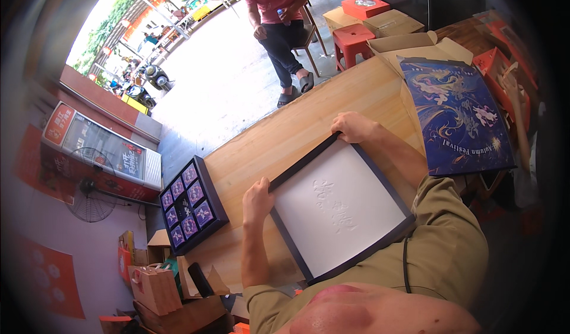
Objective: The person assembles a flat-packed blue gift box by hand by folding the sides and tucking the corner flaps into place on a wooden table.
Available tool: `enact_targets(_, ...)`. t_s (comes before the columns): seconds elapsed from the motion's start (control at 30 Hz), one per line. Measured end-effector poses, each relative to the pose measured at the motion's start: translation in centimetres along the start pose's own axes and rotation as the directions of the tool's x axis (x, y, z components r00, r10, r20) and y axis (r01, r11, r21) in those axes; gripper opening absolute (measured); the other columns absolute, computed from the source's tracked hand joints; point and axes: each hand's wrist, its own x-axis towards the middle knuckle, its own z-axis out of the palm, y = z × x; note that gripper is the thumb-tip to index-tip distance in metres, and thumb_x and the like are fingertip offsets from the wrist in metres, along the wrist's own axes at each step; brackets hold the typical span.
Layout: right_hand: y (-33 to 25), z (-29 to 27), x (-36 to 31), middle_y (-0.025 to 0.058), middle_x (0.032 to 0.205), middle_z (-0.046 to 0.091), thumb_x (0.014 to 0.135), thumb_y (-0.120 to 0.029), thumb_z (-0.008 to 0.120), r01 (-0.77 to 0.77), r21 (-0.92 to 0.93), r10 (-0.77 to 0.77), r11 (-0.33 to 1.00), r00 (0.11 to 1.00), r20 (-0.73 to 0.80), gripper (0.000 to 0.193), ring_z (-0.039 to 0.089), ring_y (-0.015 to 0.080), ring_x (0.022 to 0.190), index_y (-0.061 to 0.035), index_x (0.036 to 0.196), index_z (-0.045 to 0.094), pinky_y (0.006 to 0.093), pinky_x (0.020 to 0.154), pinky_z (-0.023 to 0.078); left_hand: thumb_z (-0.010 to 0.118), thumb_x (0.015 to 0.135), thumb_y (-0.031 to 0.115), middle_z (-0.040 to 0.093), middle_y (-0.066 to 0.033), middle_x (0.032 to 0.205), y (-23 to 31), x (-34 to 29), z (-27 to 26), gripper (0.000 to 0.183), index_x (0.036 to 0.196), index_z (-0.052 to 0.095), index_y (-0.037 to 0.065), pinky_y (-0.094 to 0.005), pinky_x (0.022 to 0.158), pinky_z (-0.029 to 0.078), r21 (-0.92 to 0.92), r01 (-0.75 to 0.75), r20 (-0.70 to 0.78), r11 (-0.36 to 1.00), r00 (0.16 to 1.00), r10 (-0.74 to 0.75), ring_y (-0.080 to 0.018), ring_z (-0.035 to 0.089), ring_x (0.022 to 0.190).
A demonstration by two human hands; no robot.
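A shallow square box lid [320, 215], dark blue outside and white inside, lies with its inside facing up and its near edge against my body. Raised marks show on its white panel. My left hand [258, 199] is closed on the far left corner, and my right hand [354, 126] grips the far right corner. Their fingertips are partly hidden by the rim. Left of the lid, on the wooden table [261, 147], an open dark box [221, 206] holds several small purple square packs around a black centre piece.
A blue printed box [457, 117] stands at the right beside an open cardboard carton [409, 46]. Beyond the table sits a person [276, 8], near a red stool [351, 43]. At left are a fan [89, 185], a display fridge [104, 150] and piled paper bags [155, 289].
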Motion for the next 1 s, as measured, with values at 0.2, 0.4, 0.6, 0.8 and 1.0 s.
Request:
enact_targets(0.2,-0.1,-0.1,0.0,0.0097,0.112,0.073,0.082,-0.013,0.075,-0.008,0.041,0.007,0.999,1.0,0.016,0.025,0.066,0.0322,0.114,-0.0092,0.106,0.077,0.043,0.1,0.054,0.058,0.089,0.006,0.07,-0.0198,0.087,0.1,0.2,2.4,0.004,0.091,0.06,0.004,-0.0481,0.07,0.059,0.212,0.033,-0.017,0.977,0.999,-0.03,-0.0381,0.073,0.082)
enact_targets(0.4,0.4,0.4,0.0,0.0103,0.113,0.073,0.083,-0.014,0.076,-0.004,0.053,0.004,0.999,1.0,0.005,0.025,0.067,0.0326,0.113,-0.0097,0.107,0.077,0.0432,0.099,0.054,0.056,0.09,0.004,0.07,-0.0199,0.087,0.0,0.2,3.7,0.007,0.087,0.063,0.004,-0.0469,0.07,0.06,0.189,0.1,-0.124,0.977,0.989,-0.077,-0.0374,0.073,0.081)
enact_targets(0.6,0.4,0.4,0.0,0.0108,0.111,0.073,0.082,-0.014,0.077,-0.022,0.053,0.022,0.998,1.0,0.005,0.025,0.067,0.0335,0.111,-0.0097,0.106,0.077,0.0435,0.098,0.055,0.063,0.086,0.005,0.069,-0.0192,0.09,0.2,-0.2,3.7,0.006,0.083,0.067,0.003,-0.0454,0.072,0.061,0.181,0.198,-0.154,0.963,0.973,-0.172,-0.0374,0.073,0.082)
enact_targets(0.8,0.5,0.9,0.0,0.0094,0.104,0.072,0.081,-0.013,0.077,-0.029,0.035,0.03,0.999,0.998,-0.046,0.021,0.068,0.033,0.106,-0.011,0.101,0.078,0.0432,0.093,0.056,0.073,0.081,0.012,0.069,-0.0192,0.094,0.4,-0.4,3.0,0.012,0.086,0.071,0.001,-0.0447,0.077,0.061,0.183,0.225,-0.098,0.957,0.973,-0.21,-0.0379,0.073,0.083)
enact_targets(1.0,0.7,1.2,0.0,0.0094,0.106,0.071,0.081,-0.012,0.077,-0.023,0.055,0.025,0.998,0.999,-0.048,0.021,0.068,0.033,0.105,-0.0098,0.102,0.077,0.0432,0.092,0.056,0.072,0.08,0.012,0.069,-0.0199,0.095,0.2,-0.7,2.6,0.014,0.087,0.073,-0.001,-0.0449,0.079,0.061,0.153,0.204,-0.084,0.967,0.978,-0.193,-0.0375,0.073,0.087)
